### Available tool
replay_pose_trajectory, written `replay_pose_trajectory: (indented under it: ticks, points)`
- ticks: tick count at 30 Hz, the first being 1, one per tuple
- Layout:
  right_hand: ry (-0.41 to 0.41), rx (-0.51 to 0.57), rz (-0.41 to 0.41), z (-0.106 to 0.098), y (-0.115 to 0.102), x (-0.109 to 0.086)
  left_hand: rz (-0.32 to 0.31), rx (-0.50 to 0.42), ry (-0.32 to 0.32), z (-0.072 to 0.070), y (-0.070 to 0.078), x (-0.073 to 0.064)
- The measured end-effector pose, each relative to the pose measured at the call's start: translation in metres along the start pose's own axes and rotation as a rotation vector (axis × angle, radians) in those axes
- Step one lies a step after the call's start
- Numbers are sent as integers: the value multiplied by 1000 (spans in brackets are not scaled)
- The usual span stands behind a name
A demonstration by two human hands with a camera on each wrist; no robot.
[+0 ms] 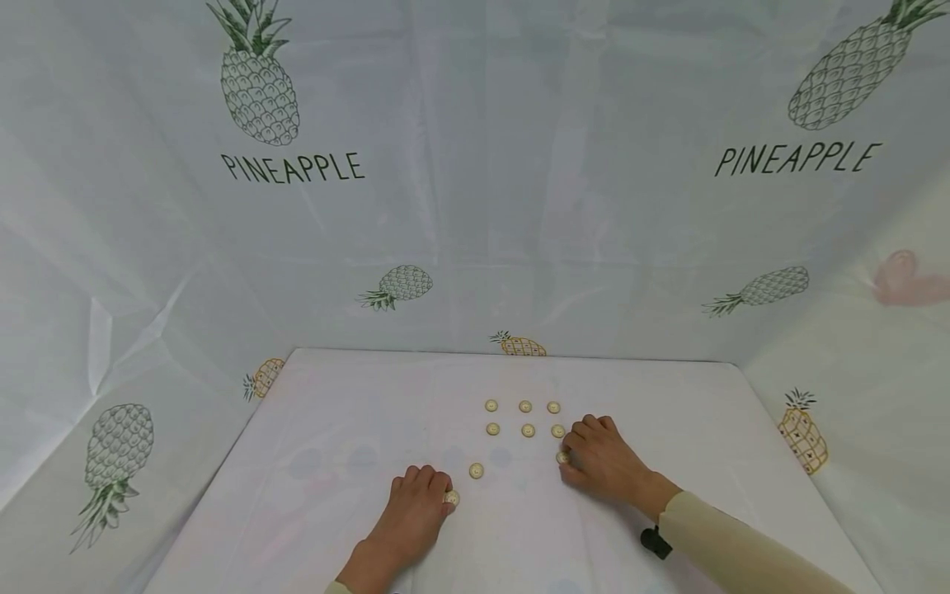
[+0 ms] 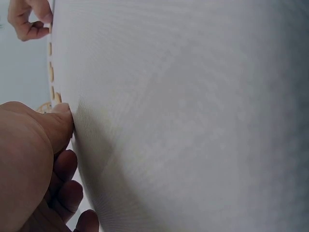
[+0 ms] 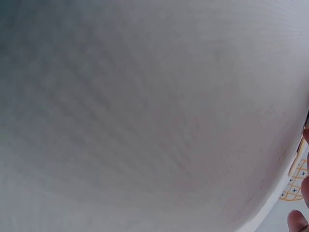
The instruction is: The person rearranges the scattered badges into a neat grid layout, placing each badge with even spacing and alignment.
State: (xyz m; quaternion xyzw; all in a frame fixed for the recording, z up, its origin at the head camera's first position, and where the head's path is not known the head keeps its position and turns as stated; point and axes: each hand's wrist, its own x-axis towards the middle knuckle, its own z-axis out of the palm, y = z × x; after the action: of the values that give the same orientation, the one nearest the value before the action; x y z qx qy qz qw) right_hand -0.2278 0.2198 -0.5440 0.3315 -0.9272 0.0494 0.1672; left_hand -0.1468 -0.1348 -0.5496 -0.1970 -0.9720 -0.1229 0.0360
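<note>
My left hand (image 1: 416, 513) is low over the white table and pinches a small round cream disc (image 1: 452, 497) with a mark on its face. Just beyond it lies a loose disc (image 1: 477, 470). Further right, my right hand (image 1: 604, 459) holds another disc (image 1: 562, 457) at its thumb and fingertips. Beside those fingers is the near right disc (image 1: 558, 431) of two rows of three. In the left wrist view the thumb (image 2: 60, 121) is close to the cloth, its grip partly hidden. Only fingertips (image 3: 305, 188) show at the right wrist view's edge.
The far row includes a disc (image 1: 525, 406) in its middle. A white cloth covers the table (image 1: 334, 429), which ends at a back edge against a pineapple-print curtain (image 1: 505, 206). A small black object (image 1: 655, 543) is by the right sleeve (image 1: 731, 536).
</note>
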Motion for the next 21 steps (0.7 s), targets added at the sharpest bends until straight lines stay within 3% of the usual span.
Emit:
replay_pose_trajectory:
  ticks: [21]
  points:
    - [8, -9, 9, 3, 0, 1, 1, -3, -1, 0, 1, 0]
